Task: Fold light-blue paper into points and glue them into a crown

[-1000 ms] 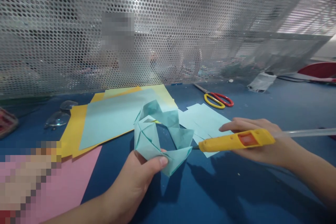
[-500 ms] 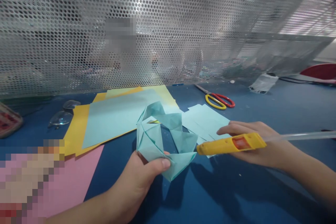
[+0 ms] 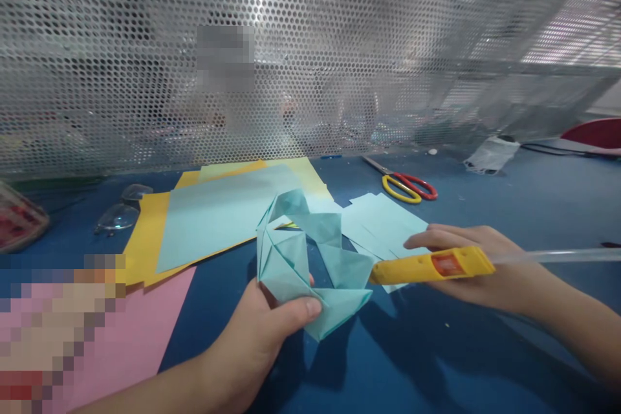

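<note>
A folded light-blue paper ring (image 3: 286,259) is pinched in my left hand (image 3: 264,330), thumb on its front lower edge. The ring has a gap on its right side between two pointed corners. In my right hand (image 3: 466,272) is a yellow glue gun (image 3: 431,266) with a clear glue stick (image 3: 557,255) coming out of its back. Its tip is at the ring's right corner; whether they touch I cannot tell. Several light-blue paper pieces (image 3: 381,223) lie behind the glue gun.
Scissors (image 3: 402,184) with yellow and red handles lie at the back. Blue, yellow (image 3: 145,239) and pink sheets (image 3: 140,336) cover the left, near glasses (image 3: 119,217). A white packet (image 3: 492,154) sits back right. A perforated metal screen (image 3: 310,45) stands behind the blue table (image 3: 533,207).
The gap between the ring's two right corners has widened, and the lower corner now stands apart from the glue gun's tip. The whole view has shifted slightly.
</note>
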Action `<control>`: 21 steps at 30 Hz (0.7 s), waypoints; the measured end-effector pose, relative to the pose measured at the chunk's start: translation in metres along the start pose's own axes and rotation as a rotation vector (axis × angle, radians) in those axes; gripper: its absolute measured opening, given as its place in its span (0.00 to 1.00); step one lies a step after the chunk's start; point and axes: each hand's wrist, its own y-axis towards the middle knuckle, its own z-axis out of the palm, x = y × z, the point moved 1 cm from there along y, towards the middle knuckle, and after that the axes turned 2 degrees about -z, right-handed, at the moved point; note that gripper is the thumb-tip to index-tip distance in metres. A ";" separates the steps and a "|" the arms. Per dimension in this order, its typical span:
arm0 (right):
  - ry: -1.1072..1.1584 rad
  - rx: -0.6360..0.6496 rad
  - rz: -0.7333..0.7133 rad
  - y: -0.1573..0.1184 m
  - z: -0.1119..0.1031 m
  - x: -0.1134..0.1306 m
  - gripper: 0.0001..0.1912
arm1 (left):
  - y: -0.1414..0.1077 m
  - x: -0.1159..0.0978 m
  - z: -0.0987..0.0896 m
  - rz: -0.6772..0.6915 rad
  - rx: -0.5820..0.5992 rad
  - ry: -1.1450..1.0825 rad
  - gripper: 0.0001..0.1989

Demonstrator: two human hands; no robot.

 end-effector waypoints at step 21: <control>-0.029 0.002 0.053 -0.002 0.001 0.000 0.09 | 0.004 0.009 -0.007 0.012 -0.014 0.081 0.15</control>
